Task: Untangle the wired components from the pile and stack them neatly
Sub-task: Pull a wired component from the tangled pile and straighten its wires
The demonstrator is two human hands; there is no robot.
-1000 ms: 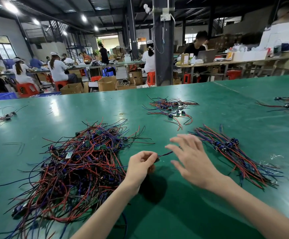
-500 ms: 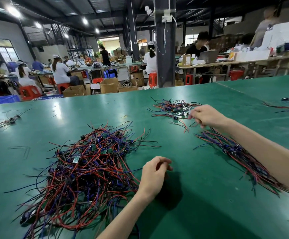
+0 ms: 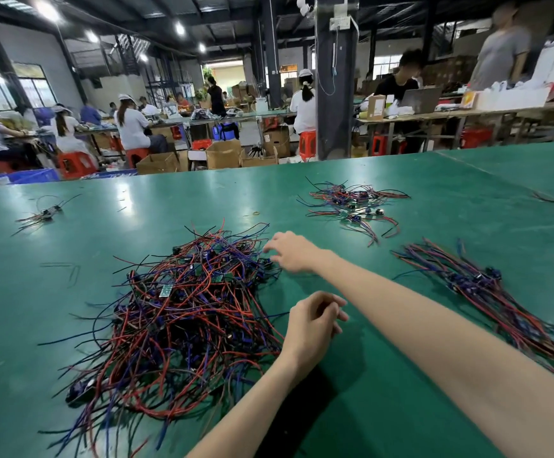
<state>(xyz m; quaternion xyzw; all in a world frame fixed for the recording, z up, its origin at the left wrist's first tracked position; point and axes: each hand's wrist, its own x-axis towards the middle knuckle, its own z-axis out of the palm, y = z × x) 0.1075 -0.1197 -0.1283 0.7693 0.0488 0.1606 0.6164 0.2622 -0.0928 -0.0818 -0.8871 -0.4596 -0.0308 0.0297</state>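
With the right hand (image 3: 289, 251) spread open at the far edge of the tangled pile (image 3: 186, 319) and the left hand (image 3: 312, 320) loosely curled, seemingly empty, beside it on the surface (image 3: 401, 408), 1 hasty tug looked liable to drag knotted neighbours along or strain a wire.

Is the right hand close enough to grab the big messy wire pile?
Probably yes: the right hand is open, right beside the far right edge of the wire pile, and nothing lies between them.
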